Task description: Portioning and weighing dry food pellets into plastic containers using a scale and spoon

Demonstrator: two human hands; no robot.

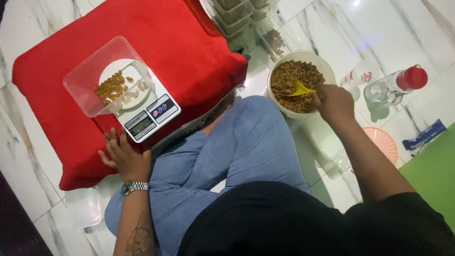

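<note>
my right hand (334, 102) is at the rim of the bowl (321, 66), fingers curled tight around a yellow scoop (299, 89) that is dug into the brown snacks (291, 76) inside. my left hand (124, 156) lies flat on the red cushion (189, 52), fingers spread loosely and holding nothing, just below the scale (147, 114). one clear tub (80, 80) sits on the scale with a small heap of the same snacks in it. my bent knee (246, 137) in blue jeans lies between the cushion and the bowl. past the bowl, on the marble floor (332, 23), i count two bottles: one with a red cap (403, 83), and a clear one (360, 78) beside it. a pink lid (381, 142) and a blue packet (424, 135) lie near my right forearm. stacked tubs (234, 14) stand at the top; how many, i cannot tell. one watch (132, 187) is on my left wrist.
</note>
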